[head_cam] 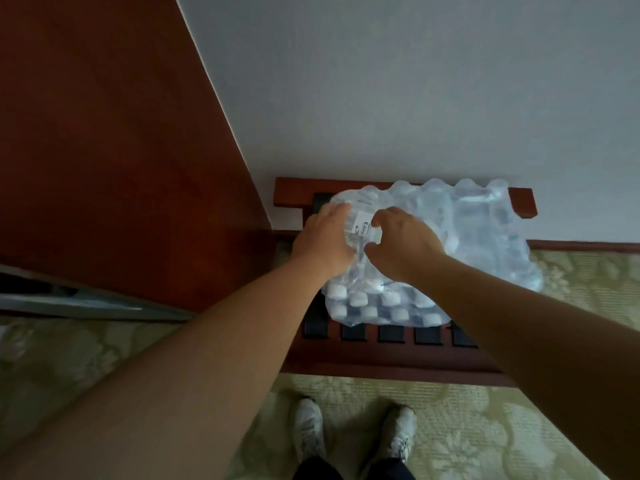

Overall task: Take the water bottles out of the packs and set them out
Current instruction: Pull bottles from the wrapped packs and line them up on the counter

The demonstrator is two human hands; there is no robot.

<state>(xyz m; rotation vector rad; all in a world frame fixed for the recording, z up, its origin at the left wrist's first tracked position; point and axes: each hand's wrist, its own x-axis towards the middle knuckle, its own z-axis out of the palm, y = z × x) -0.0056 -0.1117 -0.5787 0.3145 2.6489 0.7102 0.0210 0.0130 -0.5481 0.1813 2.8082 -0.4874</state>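
Head view, looking steeply down past your two bare forearms to a low wooden table point(363, 358) with dark straps point(391, 333) across its top, set against a pale wall point(381, 81) in the middle of the frame.

Two shrink-wrapped packs of water bottles lie on the table, touching side by side. The near pack point(381, 306) sits at the centre, and rows of white caps point(358, 299) show through its lower end. The far pack point(485, 230) lies to its right, reaching toward the wall.

Your left grip point(325, 237) rests on the upper left corner of the near pack, fingers curled over the plastic wrap point(358, 258). Your right grip point(405, 240) is just beside it, fingers bent and thumb out, pinching the same wrap. The film is bunched between the two grips, and a small white label point(362, 228) shows in the gap. The bottles you can see are all inside the wrap.

A red-brown wooden panel point(104, 133) fills the upper left of the frame. A pale green patterned carpet point(485, 427) covers the floor. At the bottom centre your two white shoes point(308, 427) stand on the carpet, just in front of the table.
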